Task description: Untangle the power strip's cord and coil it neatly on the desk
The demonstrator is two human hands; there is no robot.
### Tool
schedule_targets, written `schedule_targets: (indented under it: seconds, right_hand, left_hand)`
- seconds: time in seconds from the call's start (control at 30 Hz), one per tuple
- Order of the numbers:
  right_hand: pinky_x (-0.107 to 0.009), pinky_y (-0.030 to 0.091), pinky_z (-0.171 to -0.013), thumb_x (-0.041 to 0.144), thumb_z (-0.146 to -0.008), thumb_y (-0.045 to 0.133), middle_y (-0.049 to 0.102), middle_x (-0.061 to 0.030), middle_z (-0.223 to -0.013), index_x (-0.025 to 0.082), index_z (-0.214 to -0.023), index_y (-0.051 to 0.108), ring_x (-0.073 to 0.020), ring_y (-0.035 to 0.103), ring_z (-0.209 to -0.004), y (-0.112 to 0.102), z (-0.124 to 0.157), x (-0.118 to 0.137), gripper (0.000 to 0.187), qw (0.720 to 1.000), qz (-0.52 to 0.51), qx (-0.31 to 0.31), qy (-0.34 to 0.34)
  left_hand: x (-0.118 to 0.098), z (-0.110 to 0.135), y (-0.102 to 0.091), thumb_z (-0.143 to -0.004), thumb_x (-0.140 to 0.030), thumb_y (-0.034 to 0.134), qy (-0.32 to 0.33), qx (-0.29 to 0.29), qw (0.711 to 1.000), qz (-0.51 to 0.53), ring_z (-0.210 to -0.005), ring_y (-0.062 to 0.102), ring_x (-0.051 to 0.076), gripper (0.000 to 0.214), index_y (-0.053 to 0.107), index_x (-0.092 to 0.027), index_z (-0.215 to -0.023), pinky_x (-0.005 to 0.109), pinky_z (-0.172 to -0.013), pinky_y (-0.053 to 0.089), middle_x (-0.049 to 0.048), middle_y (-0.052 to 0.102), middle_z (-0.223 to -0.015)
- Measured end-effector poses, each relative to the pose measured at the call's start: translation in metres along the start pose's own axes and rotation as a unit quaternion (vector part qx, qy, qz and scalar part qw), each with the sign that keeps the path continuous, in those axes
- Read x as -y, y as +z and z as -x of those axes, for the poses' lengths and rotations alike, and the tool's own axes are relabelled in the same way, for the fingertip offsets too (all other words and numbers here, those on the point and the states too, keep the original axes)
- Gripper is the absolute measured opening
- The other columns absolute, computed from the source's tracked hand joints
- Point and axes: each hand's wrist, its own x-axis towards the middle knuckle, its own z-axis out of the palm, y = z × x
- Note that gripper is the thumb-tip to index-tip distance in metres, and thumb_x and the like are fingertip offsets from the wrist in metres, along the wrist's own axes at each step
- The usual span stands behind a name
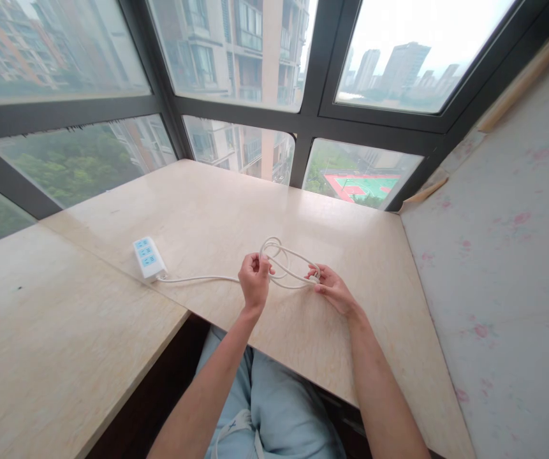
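A white power strip with blue socket faces lies on the stone-patterned sill to the left. Its white cord runs right along the surface and rises into several loose loops between my hands. My left hand is closed on the cord at the left side of the loops. At their right end, my right hand grips the cord by its white plug, with thumb and fingers around it. The plug's prongs cannot be made out.
The beige sill spreads around the hands, with a front edge above my legs. Dark window frames rise behind it. A flowered wall borders the right side.
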Motion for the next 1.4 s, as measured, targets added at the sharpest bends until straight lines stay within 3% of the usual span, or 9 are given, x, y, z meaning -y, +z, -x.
schedule_targets:
  seconds: [0.13,0.27,0.37,0.47,0.6,0.77,1.1,1.4]
  right_hand:
    - [-0.040,0.048,-0.093,0.044,-0.056,0.088,0.063,-0.0078,-0.118,0.025,-0.124,0.056,-0.0240,0.059,-0.109,-0.001,0.000,0.002,0.077,0.988,0.150,-0.010,-0.040]
    - [-0.048,0.039,-0.106,0.051,-0.062,0.084,0.058,-0.0116,-0.130,0.024,-0.131,0.052,-0.0287,0.050,-0.125,0.020,0.002,0.017,0.081,0.935,0.314,-0.040,-0.161]
    - [-0.049,0.042,-0.103,0.054,-0.069,0.078,0.058,-0.0140,-0.129,0.022,-0.131,0.052,-0.0298,0.052,-0.122,0.043,0.004,0.031,0.074,0.879,0.394,-0.063,-0.260]
    - [-0.047,0.048,-0.094,0.053,-0.075,0.073,0.065,-0.0130,-0.112,0.022,-0.127,0.056,-0.0276,0.060,-0.105,0.059,0.005,0.039,0.063,0.847,0.436,-0.074,-0.295]
    - [-0.038,0.052,-0.078,0.047,-0.085,0.066,0.067,-0.0084,-0.093,0.022,-0.116,0.063,-0.0212,0.063,-0.081,0.066,0.007,0.041,0.040,0.863,0.407,-0.095,-0.285]
    - [-0.031,0.049,-0.071,0.040,-0.089,0.062,0.067,-0.0055,-0.087,0.021,-0.095,0.070,-0.0179,0.062,-0.079,0.064,0.011,0.042,0.021,0.902,0.328,-0.127,-0.249]
    - [-0.028,0.039,-0.063,0.046,-0.085,0.064,0.059,-0.0001,-0.073,0.021,-0.081,0.068,-0.0154,0.050,-0.069,0.047,0.010,0.037,0.026,0.936,0.184,-0.221,-0.204]
    - [-0.030,0.039,-0.066,0.047,-0.077,0.071,0.053,0.0026,-0.065,0.020,-0.081,0.068,-0.0119,0.044,-0.063,0.037,-0.002,0.023,0.027,0.925,-0.029,-0.308,-0.222]
  left_hand:
    - [0.003,0.005,0.001,-0.088,-0.044,0.057,0.012,0.010,1.000,-0.017,-0.055,0.064,0.013,0.026,0.054,-0.018,-0.083,0.019,-0.050,0.044,-0.0011,0.061,-0.065]
    - [0.004,0.010,-0.001,-0.089,-0.044,0.057,0.034,0.018,0.999,-0.033,-0.056,0.066,0.013,0.026,0.055,-0.018,-0.084,0.020,-0.052,0.046,-0.0010,0.062,-0.067]
    - [0.004,0.014,-0.003,-0.090,-0.042,0.056,0.053,0.037,0.997,-0.038,-0.058,0.067,0.013,0.024,0.056,-0.018,-0.086,0.021,-0.054,0.048,-0.0006,0.063,-0.069]
    - [0.004,0.020,-0.005,-0.090,-0.040,0.057,0.072,0.054,0.995,-0.043,-0.060,0.067,0.013,0.021,0.056,-0.019,-0.086,0.022,-0.057,0.050,-0.0004,0.063,-0.070]
    - [0.004,0.025,-0.006,-0.090,-0.038,0.057,0.082,0.056,0.994,-0.051,-0.061,0.068,0.014,0.020,0.056,-0.019,-0.085,0.023,-0.060,0.051,-0.0002,0.065,-0.070]
    - [0.003,0.024,-0.006,-0.089,-0.040,0.059,0.058,0.034,0.997,-0.044,-0.060,0.068,0.014,0.022,0.056,-0.018,-0.085,0.023,-0.058,0.051,-0.0004,0.066,-0.069]
    - [-0.003,0.018,-0.002,-0.086,-0.044,0.060,-0.018,0.012,1.000,-0.017,-0.056,0.069,0.016,0.028,0.055,-0.017,-0.080,0.022,-0.051,0.051,0.0016,0.067,-0.068]
    - [-0.004,0.016,0.005,-0.081,-0.042,0.063,-0.062,0.025,0.997,0.025,-0.055,0.068,0.016,0.027,0.056,-0.015,-0.080,0.024,-0.052,0.055,0.0027,0.068,-0.067]
